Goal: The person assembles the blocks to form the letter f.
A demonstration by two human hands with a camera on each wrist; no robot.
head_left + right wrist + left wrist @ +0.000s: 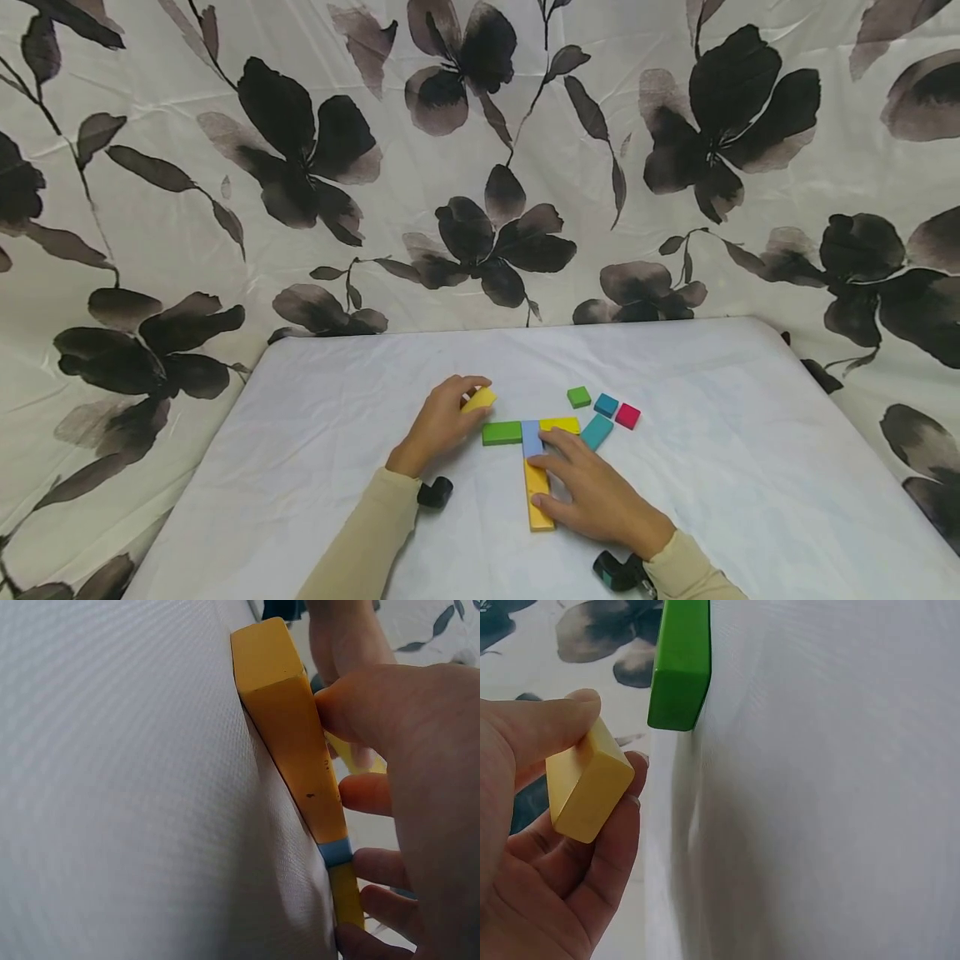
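Note:
My left hand pinches a small yellow block between thumb and fingers, above the white cloth. In the left wrist view, the end of this block faces the camera. Below it lies a green block, end-on to a lavender-blue block. A flat yellow block lies on the other side, making a crossbar. From the blue block an orange block runs toward me as a stem. My right hand rests on this shape with spread fingers; its thumb touches the orange block.
Right of the shape lie a teal block, a small green block, a small blue block and a red block. A white cloth covers the table. Behind hangs a flower-patterned curtain.

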